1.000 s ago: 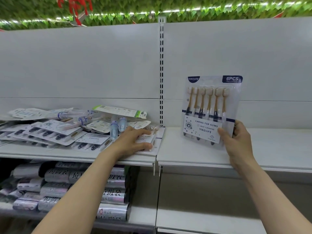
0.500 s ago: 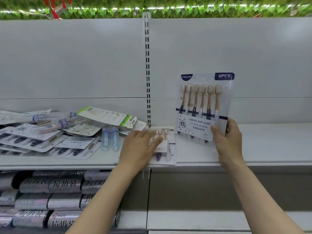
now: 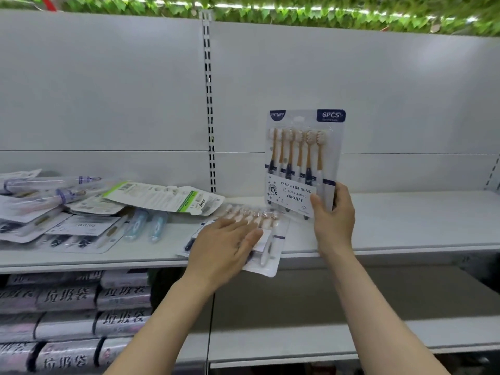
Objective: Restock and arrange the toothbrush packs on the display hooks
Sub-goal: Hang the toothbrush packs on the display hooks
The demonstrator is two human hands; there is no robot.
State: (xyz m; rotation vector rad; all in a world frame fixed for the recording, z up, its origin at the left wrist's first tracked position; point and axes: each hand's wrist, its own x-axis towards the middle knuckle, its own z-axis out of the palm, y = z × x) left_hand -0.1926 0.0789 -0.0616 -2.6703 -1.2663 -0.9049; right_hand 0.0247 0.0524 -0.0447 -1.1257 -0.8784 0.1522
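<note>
My right hand (image 3: 334, 216) grips the lower right corner of a six-piece toothbrush pack (image 3: 301, 155) and holds it upright above the white shelf (image 3: 405, 226), in front of the back panel. My left hand (image 3: 224, 247) rests flat, fingers straight, on a second toothbrush pack (image 3: 266, 250) that lies flat across the shelf's front edge and sticks out over it. A loose pile of other toothbrush packs (image 3: 73, 212) covers the left part of the shelf. No display hooks are in view.
A slotted upright rail (image 3: 209, 117) divides the grey back panel. Rolls of silver bags (image 3: 81, 315) fill the lower left shelf. A lower right shelf (image 3: 324, 339) sits below. Green leaf decoration (image 3: 297, 9) runs along the top.
My left hand has slid the flat pack to the right, from the pile to the shelf's front edge beside the rail. My right hand still holds the upright pack.
</note>
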